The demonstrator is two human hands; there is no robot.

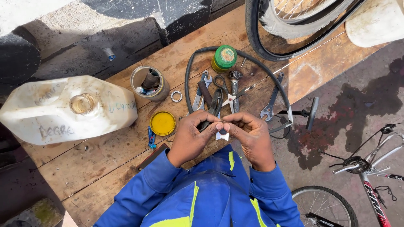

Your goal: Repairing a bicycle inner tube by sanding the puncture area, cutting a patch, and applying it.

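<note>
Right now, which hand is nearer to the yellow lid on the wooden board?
The left hand. It is just right of the yellow lid in the picture, apart from it. The right hand is farther away, beyond the left hand.

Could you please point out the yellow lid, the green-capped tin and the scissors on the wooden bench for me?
Yellow lid (162, 123), head view: centre of its round face.
Green-capped tin (224, 57), head view: middle of the green cap.
Scissors (226, 93), head view: on the blades below the handle loops.
</note>
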